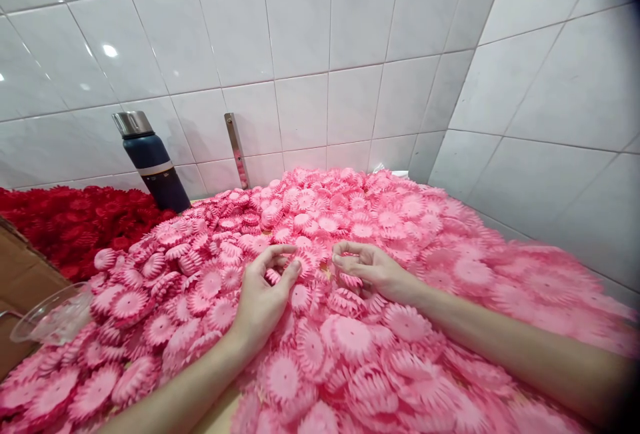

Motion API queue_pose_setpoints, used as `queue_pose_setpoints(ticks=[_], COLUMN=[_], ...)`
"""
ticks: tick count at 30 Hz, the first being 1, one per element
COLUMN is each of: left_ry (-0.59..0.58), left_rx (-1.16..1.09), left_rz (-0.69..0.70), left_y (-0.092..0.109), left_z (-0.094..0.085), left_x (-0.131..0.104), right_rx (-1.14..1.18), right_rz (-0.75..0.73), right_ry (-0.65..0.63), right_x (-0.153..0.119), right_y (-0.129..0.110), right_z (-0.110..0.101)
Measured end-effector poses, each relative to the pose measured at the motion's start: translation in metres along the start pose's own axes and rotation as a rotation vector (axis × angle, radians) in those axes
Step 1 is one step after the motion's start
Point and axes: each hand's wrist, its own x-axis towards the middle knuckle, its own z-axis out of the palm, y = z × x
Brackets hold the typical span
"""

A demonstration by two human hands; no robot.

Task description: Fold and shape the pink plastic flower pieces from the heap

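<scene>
A: What are the 2 hands doing on your end?

B: I have the bare left hand [265,291] with its fingers curled and the thumb tip apart from the index finger. I can't tell whether anything thin sits in it.

A: And the other?

B: I see the bare right hand [373,267] facing it across a small gap, fingertips bunched closely together. They may pinch something fine, but I can't tell.

A: Where are the flowers?

B: The pink, round, fringed-edge flower pieces [353,339] lie heaped under and around both hands, spreading up to the wall of glossy white tiles [300,27]. I make out a strip of pale yellow tabletop [219,413] near the left forearm.

A: Anything to the left?

B: A dark blue bottle with a silver metal cap [157,166] stands near the wall. I also have a deep red heap of frilly pieces [75,221] beside it, a brown cardboard box [25,274], and a clear plastic dish [57,319] at the heap's edge.
</scene>
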Motion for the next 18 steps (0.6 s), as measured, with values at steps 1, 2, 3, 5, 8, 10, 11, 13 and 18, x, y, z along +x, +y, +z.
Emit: queue_pose_setpoints(ticks=[1,2,3,5,8,10,11,13,18], left_ry=[-0.008,-0.016,-0.026,-0.039,-0.042,-0.025,-0.02,-0.019,-0.027], left_rx=[-0.008,-0.017,-0.027,-0.048,-0.079,-0.093,-0.098,-0.09,-0.045], left_rz=[0.006,0.011,0.015,0.012,0.008,0.004,-0.001,-0.01,0.006], left_y=[0.0,-0.0002,-0.0008,-0.0026,-0.0056,-0.0061,-0.0057,-0.0039,0.0002], left_z=[0.0002,0.0004,0.0007,0.0013,0.0014,0.001,0.0008,0.0002,-0.0005], left_x=[-0.0001,-0.0001,0.0,0.0001,-0.0002,-0.0006,-0.0008,-0.001,-0.0007], right_rx=[-0.001,0.005,0.016,0.054,0.104,0.123,0.124,0.113,0.062], right_rz=[0.004,0.01,0.017,0.029,0.045,0.048,0.049,0.046,0.009], right_ry=[0.009,0.021,0.037,0.062,0.044,0.008,-0.008,-0.025,-0.053], right_x=[0.0003,0.0005,0.0007,0.0008,0.0,-0.0008,-0.0011,-0.0014,-0.0014], right_y=[0.0003,0.0007,0.0011,0.0014,-0.0005,-0.0023,-0.003,-0.0034,-0.0009], right_z=[-0.0004,-0.0008,-0.0011,-0.0013,-0.0007,-0.0003,-0.0002,-0.0003,-0.0006])
